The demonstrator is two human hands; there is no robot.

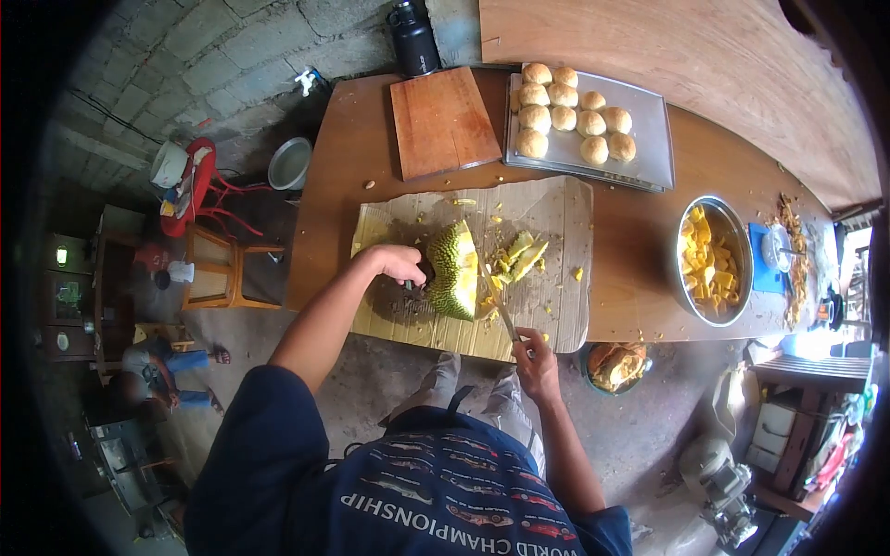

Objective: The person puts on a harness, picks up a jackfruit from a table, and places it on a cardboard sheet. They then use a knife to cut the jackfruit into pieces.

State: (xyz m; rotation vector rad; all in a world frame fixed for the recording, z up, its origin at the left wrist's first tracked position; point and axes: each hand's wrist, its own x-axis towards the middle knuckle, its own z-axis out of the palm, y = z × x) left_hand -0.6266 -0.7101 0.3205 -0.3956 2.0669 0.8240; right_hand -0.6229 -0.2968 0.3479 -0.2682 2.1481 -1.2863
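Observation:
A large piece of spiky green jackfruit (450,278) stands on a flattened cardboard sheet (561,218), its pale cut face turned to the right. My left hand (400,264) is closed against the left side of the jackfruit, its fingertips partly hidden. In my right hand (536,366) is the handle of a knife (501,306); the blade points up and away, just right of the cut face. Beside the blade lie cut jackfruit scraps (521,258), with small yellow bits scattered over the sheet.
On the wooden table (630,250) are a cutting board (443,122), a black bottle (413,42), a tray (654,139) of round buns and a metal bowl (684,287) with yellow jackfruit pieces. A waste bucket (616,366) stands below the front edge. Another person (167,366) sits at left.

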